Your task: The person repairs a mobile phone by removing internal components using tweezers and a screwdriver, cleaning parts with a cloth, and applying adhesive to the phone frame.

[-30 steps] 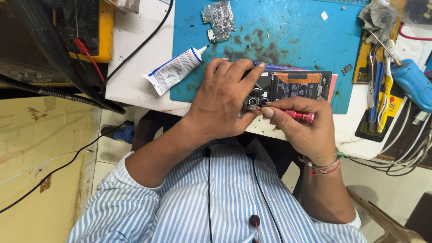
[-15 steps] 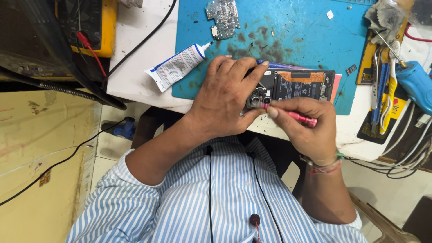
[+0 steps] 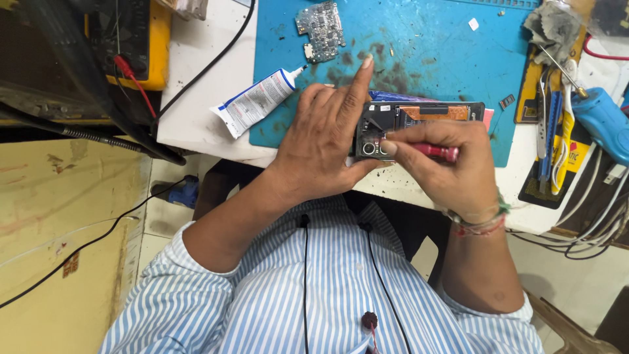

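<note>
One head view only. An opened smartphone [image 3: 419, 128], back cover off, is seen lying at the near edge of a blue repair mat [image 3: 426, 59] on a white bench [image 3: 203, 98]. The phone's camera end is steadied by the left hand [image 3: 321, 141]: fingers are curled around that end, thumb pressed at the near side, index finger raised straight and touching nothing. A red-handled screwdriver [image 3: 436, 152] is pinched closed in the right hand [image 3: 445, 167] between thumb and fingertips, its tip set down by the two camera rings; the tip itself is hidden by the fingers.

Step judged: a screw near the camera module is being worked with the driver, whether in or out cannot be told. Next move is judged to call for the driver to be kept upright on the screw head and the phone held flat so it is not slid off the mat edge.

Around: a white glue tube [image 3: 255, 101] is laid across the mat's left edge, a bare circuit board [image 3: 321, 29] is set further back on the mat, tweezers and blue-handled tools [image 3: 550, 124] are racked to the right, and a yellow multimeter [image 3: 141, 39] is stood at far left.
</note>
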